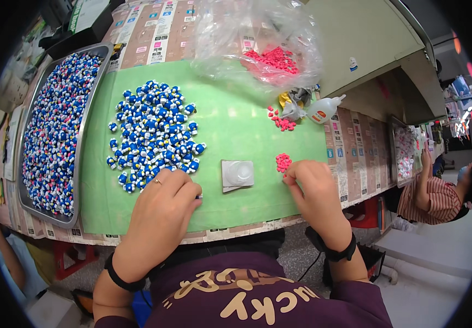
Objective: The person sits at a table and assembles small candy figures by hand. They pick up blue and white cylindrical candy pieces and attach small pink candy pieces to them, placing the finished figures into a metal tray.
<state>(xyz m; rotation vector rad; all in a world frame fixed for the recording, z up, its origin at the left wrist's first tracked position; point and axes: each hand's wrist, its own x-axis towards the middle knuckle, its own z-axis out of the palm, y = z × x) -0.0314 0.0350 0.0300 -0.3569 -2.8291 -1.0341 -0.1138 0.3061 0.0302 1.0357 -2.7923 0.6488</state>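
Note:
My left hand [164, 205] is closed at the near right edge of a loose pile of small blue-and-white figures [156, 131]. A white bit shows at its thumb tip, seemingly part of one such figure; the fingers hide the rest. Beside a little heap of pink pieces [283, 162], my right hand [313, 186] has thumb and forefinger pinched together. A speck of pink shows at those fingertips. Between the hands, a shallow clear round dish [239, 173] sits on a square grey-white pad [226, 188]. All this rests on a green sheet [230, 123].
A metal tray [87, 117] full of similar figures stands at left. Farther back lie a clear plastic bag [219, 54] with pink pieces, another pink cluster [285, 124], crumpled foil [295, 104] and a white squeeze bottle [323, 109]. A person [438, 194] sits at far right.

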